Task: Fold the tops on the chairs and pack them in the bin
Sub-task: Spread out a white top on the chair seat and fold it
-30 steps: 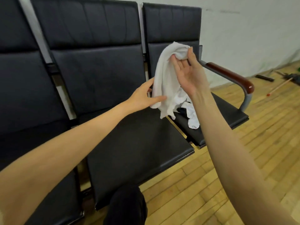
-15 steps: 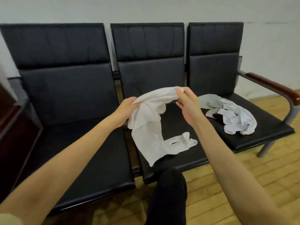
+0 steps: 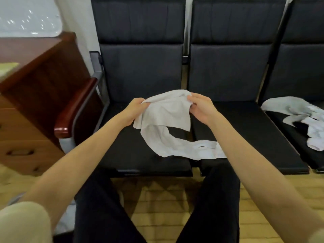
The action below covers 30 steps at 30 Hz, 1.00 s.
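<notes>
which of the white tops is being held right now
The white top over the left and middle seats: both the left hand and right hand pinch it. The other top lies untouched on the right seat.

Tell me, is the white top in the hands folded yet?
Not yet. The top hangs loose between the left hand and right hand, which pinch its upper edge; its lower part trails unevenly across the seat.

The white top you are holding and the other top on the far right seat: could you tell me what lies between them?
In the head view, only bare black seat lies between the held white top and the other top.
</notes>
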Each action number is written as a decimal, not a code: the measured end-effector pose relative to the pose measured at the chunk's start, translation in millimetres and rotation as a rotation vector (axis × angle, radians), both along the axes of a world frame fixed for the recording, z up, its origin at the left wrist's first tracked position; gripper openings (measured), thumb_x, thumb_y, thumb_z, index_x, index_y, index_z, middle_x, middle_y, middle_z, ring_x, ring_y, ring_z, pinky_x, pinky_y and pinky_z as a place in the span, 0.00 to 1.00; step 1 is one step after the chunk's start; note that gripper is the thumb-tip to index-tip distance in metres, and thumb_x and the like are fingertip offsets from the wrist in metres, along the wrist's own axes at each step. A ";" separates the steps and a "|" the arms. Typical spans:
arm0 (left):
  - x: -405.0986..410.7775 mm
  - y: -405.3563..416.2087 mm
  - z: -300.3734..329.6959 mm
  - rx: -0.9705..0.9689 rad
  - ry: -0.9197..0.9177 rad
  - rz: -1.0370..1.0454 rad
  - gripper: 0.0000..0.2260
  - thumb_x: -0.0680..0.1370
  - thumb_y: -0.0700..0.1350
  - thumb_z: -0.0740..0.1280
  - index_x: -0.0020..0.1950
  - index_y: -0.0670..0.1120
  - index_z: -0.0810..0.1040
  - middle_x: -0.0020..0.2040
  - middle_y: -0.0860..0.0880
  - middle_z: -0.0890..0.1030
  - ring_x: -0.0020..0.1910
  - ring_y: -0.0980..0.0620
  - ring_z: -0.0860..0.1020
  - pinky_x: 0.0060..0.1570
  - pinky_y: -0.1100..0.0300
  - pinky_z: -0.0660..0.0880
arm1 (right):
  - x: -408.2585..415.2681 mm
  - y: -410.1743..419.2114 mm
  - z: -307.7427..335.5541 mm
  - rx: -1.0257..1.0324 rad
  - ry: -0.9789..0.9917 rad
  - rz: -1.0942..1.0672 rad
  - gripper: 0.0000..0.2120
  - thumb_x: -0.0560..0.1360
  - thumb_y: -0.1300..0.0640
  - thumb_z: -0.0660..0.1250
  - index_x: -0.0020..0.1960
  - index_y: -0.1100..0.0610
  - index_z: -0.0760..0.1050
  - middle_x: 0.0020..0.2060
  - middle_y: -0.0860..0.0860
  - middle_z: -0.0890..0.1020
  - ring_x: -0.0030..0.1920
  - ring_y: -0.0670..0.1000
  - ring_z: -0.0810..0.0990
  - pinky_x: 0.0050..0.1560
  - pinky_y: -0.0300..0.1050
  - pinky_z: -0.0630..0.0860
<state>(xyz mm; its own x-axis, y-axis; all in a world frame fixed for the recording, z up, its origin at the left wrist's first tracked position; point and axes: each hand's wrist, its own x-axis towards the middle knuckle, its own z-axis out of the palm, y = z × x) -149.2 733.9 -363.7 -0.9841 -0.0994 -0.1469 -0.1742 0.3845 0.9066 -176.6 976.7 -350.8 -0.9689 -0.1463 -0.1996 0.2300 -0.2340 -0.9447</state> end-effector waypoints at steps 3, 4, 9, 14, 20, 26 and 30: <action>13.6 -47.6 -33.4 -0.080 -0.071 0.166 0.08 0.79 0.43 0.61 0.40 0.44 0.71 0.36 0.46 0.71 0.35 0.51 0.70 0.35 0.56 0.67 | -0.2 -28.8 -25.2 0.110 -0.049 0.136 0.13 0.78 0.64 0.65 0.62 0.64 0.73 0.56 0.59 0.81 0.55 0.56 0.82 0.51 0.46 0.81; 17.6 -60.2 -45.7 -0.126 -0.097 0.206 0.10 0.78 0.42 0.60 0.37 0.45 0.67 0.34 0.47 0.67 0.33 0.51 0.67 0.32 0.57 0.62 | -0.4 -30.6 -36.2 0.194 -0.053 0.133 0.13 0.79 0.65 0.63 0.63 0.64 0.72 0.55 0.60 0.80 0.54 0.56 0.82 0.48 0.45 0.81; 38.4 -83.0 -108.6 -0.265 -0.293 0.218 0.06 0.78 0.37 0.59 0.43 0.41 0.73 0.42 0.43 0.74 0.46 0.43 0.73 0.40 0.55 0.66 | -3.0 8.7 -115.5 0.728 -0.131 -0.020 0.13 0.77 0.67 0.65 0.61 0.65 0.74 0.54 0.63 0.79 0.48 0.56 0.79 0.46 0.48 0.81; 39.5 -47.5 -141.4 -0.636 -0.327 0.212 0.27 0.77 0.45 0.65 0.72 0.39 0.61 0.70 0.38 0.67 0.69 0.38 0.66 0.66 0.46 0.66 | 1.8 74.5 -154.7 1.092 -0.194 -0.161 0.20 0.75 0.66 0.64 0.67 0.65 0.69 0.65 0.63 0.72 0.65 0.62 0.72 0.64 0.52 0.70; 10.8 31.1 -156.2 -0.705 -0.033 -0.119 0.30 0.78 0.47 0.65 0.77 0.43 0.57 0.77 0.41 0.57 0.76 0.41 0.55 0.73 0.46 0.57 | 7.3 112.5 -174.9 1.101 -0.342 -0.169 0.20 0.77 0.64 0.64 0.66 0.68 0.67 0.64 0.64 0.73 0.64 0.63 0.72 0.62 0.52 0.70; -27.9 125.7 -167.5 -0.442 0.046 -0.503 0.22 0.80 0.44 0.64 0.74 0.43 0.65 0.71 0.43 0.69 0.69 0.45 0.68 0.68 0.54 0.65 | 11.5 133.3 -191.8 1.049 -0.394 -0.141 0.10 0.74 0.65 0.67 0.54 0.68 0.77 0.54 0.64 0.80 0.52 0.59 0.78 0.55 0.53 0.76; -56.6 184.6 -178.1 -0.398 0.031 -0.640 0.20 0.80 0.40 0.64 0.72 0.45 0.69 0.69 0.45 0.71 0.67 0.46 0.71 0.66 0.50 0.69 | 8.3 140.6 -195.7 1.019 -0.372 -0.093 0.11 0.75 0.63 0.68 0.55 0.68 0.77 0.49 0.63 0.80 0.48 0.56 0.78 0.54 0.51 0.76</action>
<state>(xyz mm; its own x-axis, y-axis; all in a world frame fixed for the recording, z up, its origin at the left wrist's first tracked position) -205.9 918.6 -541.7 -0.8705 0.4536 -0.1909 0.2166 0.7013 0.6791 -168.3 1117.3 -546.6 -0.8212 0.3251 -0.4690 0.5638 0.5889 -0.5791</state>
